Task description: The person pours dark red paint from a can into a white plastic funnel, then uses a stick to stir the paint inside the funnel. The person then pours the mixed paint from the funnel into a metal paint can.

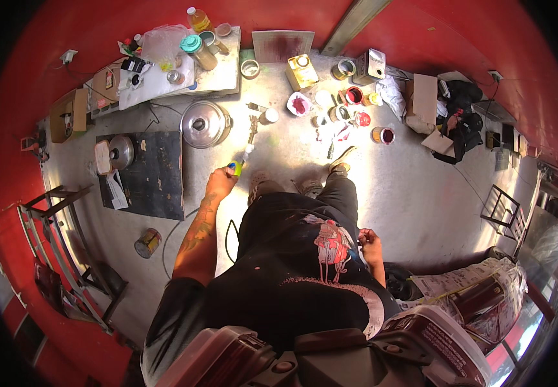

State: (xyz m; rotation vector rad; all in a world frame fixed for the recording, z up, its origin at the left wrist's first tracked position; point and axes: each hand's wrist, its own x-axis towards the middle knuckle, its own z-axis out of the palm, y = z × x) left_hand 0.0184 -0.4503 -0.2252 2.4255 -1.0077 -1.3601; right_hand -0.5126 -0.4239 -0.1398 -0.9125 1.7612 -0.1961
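Green and blue in the left hand, near a silver pot

From where I stand, the big silver lidded pot (205, 124) sits on the grey floor (414, 200), and I place everything by it. Nearer the person than the pot, and slightly right of it, the left hand (222, 182) has its fingers closed around a small green-and-blue object (235, 168); what sort of thing it is, I can't make out. Well to the right of the pot and nearer the person, the right hand (370, 246) hangs by the hip, fingers loosely curled; whether they hold anything I cannot tell.

Just right of the pot lies a narrow dark tool (253, 126). Further right stand a white tub (299, 104) stained red inside and a can of red paint (354, 96). Beyond the pot, a pale bench (229, 79) carries a teal-lidded jar (200, 53). To its left, a smaller lidded pot (121, 153) rests on a dark board (156, 174).
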